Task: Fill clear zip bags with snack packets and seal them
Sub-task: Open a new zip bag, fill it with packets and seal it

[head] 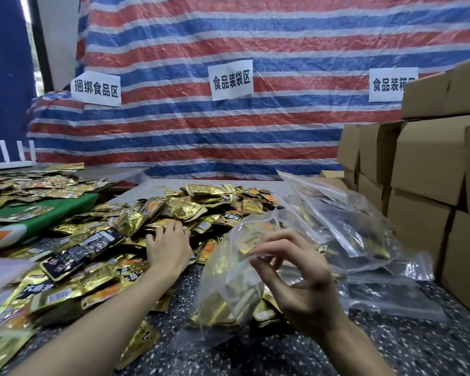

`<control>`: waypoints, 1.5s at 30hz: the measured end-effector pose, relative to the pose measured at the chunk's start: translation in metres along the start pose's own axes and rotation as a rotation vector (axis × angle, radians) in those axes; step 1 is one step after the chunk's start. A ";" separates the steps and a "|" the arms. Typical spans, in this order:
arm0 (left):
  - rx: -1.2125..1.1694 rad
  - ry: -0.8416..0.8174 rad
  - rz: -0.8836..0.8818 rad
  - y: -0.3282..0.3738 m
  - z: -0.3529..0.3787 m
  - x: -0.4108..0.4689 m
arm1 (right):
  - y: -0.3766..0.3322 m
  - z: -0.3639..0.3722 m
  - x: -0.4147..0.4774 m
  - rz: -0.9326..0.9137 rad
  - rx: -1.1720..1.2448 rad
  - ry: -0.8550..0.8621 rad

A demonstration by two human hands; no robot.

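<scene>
A big heap of gold and black snack packets (185, 210) covers the speckled table (255, 354). My left hand (168, 248) lies palm down on the heap, fingers spread over the packets. My right hand (296, 275) pinches the rim of a clear zip bag (228, 291) between thumb and forefinger and holds it up, its mouth facing the heap. Several gold packets lie inside the bag near its bottom.
More clear zip bags (358, 234), some holding packets, are piled at the right. Stacked cardboard boxes (429, 169) stand along the right edge. A green surface (52, 210) with more packets lies at the left. A striped tarp with paper signs (231, 80) hangs behind.
</scene>
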State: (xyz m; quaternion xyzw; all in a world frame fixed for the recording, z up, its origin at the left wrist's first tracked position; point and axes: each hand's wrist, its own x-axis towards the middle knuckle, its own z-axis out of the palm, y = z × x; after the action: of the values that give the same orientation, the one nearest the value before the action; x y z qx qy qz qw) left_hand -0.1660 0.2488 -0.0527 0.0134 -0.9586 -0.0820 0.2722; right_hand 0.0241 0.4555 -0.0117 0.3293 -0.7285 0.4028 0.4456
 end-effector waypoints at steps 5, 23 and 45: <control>-0.255 0.270 0.131 -0.017 -0.039 0.002 | -0.002 -0.001 0.000 -0.010 -0.012 0.000; -1.634 -0.090 -0.003 0.015 -0.252 -0.052 | -0.006 0.000 0.000 -0.025 -0.014 -0.007; -0.562 0.178 0.582 0.047 -0.222 -0.103 | -0.006 0.001 0.000 -0.113 -0.003 0.064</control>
State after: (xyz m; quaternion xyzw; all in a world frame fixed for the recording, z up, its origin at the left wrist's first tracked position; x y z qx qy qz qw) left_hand 0.0387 0.2689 0.0878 -0.3261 -0.8353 -0.2588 0.3590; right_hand 0.0286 0.4523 -0.0098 0.3561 -0.6946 0.3864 0.4913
